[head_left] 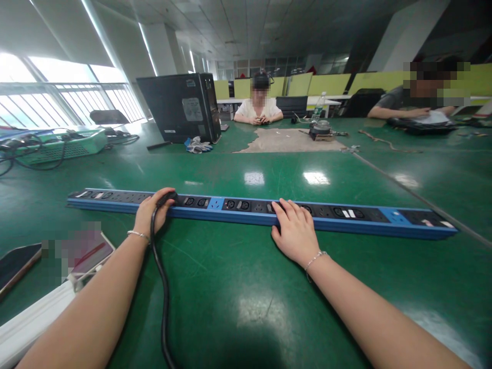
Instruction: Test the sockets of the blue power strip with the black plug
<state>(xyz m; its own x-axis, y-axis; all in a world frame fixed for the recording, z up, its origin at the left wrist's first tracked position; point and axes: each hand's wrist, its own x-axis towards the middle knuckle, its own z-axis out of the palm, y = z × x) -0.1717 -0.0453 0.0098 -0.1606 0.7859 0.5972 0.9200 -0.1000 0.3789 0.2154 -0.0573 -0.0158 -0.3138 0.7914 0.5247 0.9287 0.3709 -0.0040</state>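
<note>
Gripping a black plug is the L hand, fingers curled closed round it, right against the top of a blue power strip; can't tell from where I'm standing if it's seated. Main risk, IMO: a crooked fit, b/c those fingers cover the contact. Also, the thick cable trails back btwn the forearms; a tug or snag there could pull the plug off line. R hand lies over the strip farther along, fingers slightly apart, not clenched, thumb by the near side. If that hold's too light, a hard push at one spot might make the whole bar skid or swivel on the slick green desk.

As for looks: v. long, slim, lying flat crosswise on the desk, sockets up. Blue sides, mostly black face, w/ blue sections nr the middle and twd the R end. Mixed socket shapes, a few whitish labels. Seems straight; no obvious damage.
</note>
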